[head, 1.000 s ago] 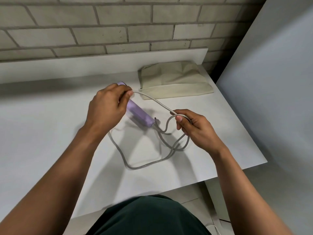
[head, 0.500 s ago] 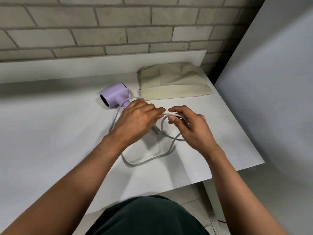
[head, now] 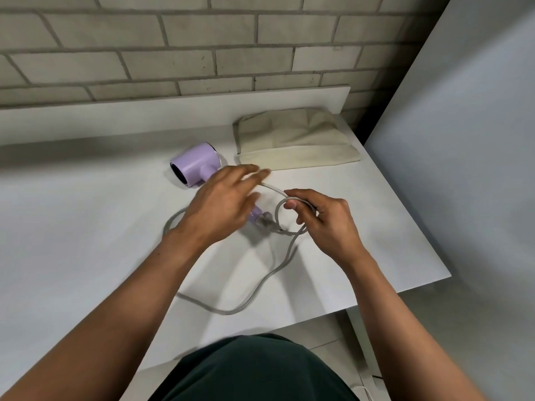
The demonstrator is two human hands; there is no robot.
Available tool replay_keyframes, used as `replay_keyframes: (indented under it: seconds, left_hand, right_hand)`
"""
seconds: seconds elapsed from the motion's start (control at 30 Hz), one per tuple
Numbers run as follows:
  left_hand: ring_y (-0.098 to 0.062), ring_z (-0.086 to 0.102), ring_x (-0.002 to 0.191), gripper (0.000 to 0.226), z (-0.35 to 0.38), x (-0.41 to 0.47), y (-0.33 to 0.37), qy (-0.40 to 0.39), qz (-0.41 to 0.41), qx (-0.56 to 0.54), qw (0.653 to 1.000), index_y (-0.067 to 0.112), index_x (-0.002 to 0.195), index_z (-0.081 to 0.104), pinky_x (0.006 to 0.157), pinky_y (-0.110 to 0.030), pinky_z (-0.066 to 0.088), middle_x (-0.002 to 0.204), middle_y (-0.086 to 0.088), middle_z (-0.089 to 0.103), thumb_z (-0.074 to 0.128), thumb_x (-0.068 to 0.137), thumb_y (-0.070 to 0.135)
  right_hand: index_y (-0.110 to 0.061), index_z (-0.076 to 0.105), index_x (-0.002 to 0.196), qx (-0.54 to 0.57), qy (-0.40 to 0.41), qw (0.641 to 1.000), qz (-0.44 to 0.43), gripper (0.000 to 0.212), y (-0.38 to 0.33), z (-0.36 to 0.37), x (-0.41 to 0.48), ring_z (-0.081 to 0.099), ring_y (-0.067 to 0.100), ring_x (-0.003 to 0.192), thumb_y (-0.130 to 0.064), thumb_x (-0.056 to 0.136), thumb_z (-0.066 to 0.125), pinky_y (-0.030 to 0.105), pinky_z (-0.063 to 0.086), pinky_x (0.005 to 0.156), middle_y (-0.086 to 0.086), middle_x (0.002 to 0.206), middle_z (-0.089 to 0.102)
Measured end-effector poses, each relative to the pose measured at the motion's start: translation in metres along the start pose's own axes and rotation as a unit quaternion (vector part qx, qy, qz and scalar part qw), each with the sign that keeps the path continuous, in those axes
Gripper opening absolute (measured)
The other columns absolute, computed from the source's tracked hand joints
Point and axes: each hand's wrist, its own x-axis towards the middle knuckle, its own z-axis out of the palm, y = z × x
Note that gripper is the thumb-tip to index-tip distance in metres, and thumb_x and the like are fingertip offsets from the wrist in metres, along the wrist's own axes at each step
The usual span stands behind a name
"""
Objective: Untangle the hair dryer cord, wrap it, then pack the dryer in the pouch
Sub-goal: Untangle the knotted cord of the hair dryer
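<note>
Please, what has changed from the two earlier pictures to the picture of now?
The left hand let go of the dryer, moved right toward the cord, and is now open with fingers spread. The dryer's head now lies uncovered. The right hand keeps its grip on the cord loop; the pouch stayed in place.

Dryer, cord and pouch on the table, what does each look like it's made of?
Dryer: probably moulded plastic, lilac, smooth with a soft sheen along the barrel.
Cord: likely rubber or PVC sheathing, matte grey; it bends in loose loops.
Pouch: woven fabric, perhaps cotton or canvas, matte cream, showing creases and soft folds.
</note>
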Motion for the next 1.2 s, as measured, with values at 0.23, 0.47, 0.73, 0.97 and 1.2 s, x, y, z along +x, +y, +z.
replay_keyframes:
  seconds: [0.23, 0.47, 0.73, 0.97, 1.2]
  left_hand:
    - [-0.025, 0.073, 0.086, 0.031, 0.013, 0.004, 0.018, -0.002, -0.012, -0.023, 1.000, 0.028, 0.135, 0.063, 0.059, -0.032, 0.050, 0.100, 0.006, 0.075, 0.055, 0.105, 0.033]
    - [-0.036, 0.065, 0.100, 0.033, 0.001, 0.011, 0.000, 0.012, -0.221, -0.014, 0.975, 0.029, 0.126, 0.064, 0.072, -0.039, 0.051, 0.105, -0.003, 0.076, 0.037, 0.110, 0.040]
    - [-0.034, 0.056, 0.123, 0.053, 0.016, 0.008, -0.005, -0.083, -0.099, -0.018, 0.991, 0.018, 0.150, 0.050, 0.093, -0.044, 0.052, 0.141, -0.007, 0.059, 0.061, 0.098, 0.018]
    - [-0.030, 0.068, 0.086, 0.026, 0.016, 0.018, 0.017, -0.100, -0.034, 0.019, 0.994, 0.021, 0.101, 0.065, 0.067, -0.043, 0.052, 0.086, 0.001, 0.072, 0.045, 0.103, 0.037]
    - [-0.031, 0.067, 0.084, 0.028, 0.006, 0.021, -0.010, 0.057, -0.189, -0.059, 0.979, 0.020, 0.110, 0.069, 0.070, -0.044, 0.056, 0.084, 0.002, 0.073, 0.046, 0.109, 0.035]
  right_hand:
    - [-0.022, 0.076, 0.120, 0.029, 0.018, 0.999, 0.008, 0.022, -0.001, -0.002, -0.001, 0.072, 0.010, 0.069, -0.030, 0.100, 0.069, 0.030, 0.059, 0.072, -0.020, 0.095, 0.076]
    - [-0.022, 0.077, 0.114, 0.102, 0.022, 0.991, 0.088, 0.016, 0.013, 0.005, 0.003, 0.077, 0.015, 0.079, -0.023, 0.100, 0.069, 0.045, 0.060, 0.086, -0.011, 0.103, 0.078]
    - [-0.021, 0.078, 0.114, 0.091, -0.017, 0.993, 0.075, 0.017, 0.019, 0.009, 0.012, 0.072, 0.017, 0.071, -0.021, 0.100, 0.068, 0.045, 0.059, 0.075, -0.010, 0.101, 0.077]
    - [-0.021, 0.077, 0.117, 0.104, -0.022, 0.991, 0.086, 0.019, 0.024, 0.007, 0.012, 0.074, 0.015, 0.076, -0.025, 0.100, 0.069, 0.040, 0.060, 0.083, -0.009, 0.102, 0.078]
    - [-0.036, 0.076, 0.107, 0.162, 0.015, 0.979, 0.126, 0.015, 0.033, 0.002, 0.006, 0.075, 0.021, 0.092, -0.026, 0.102, 0.066, 0.045, 0.062, 0.081, -0.003, 0.095, 0.079]
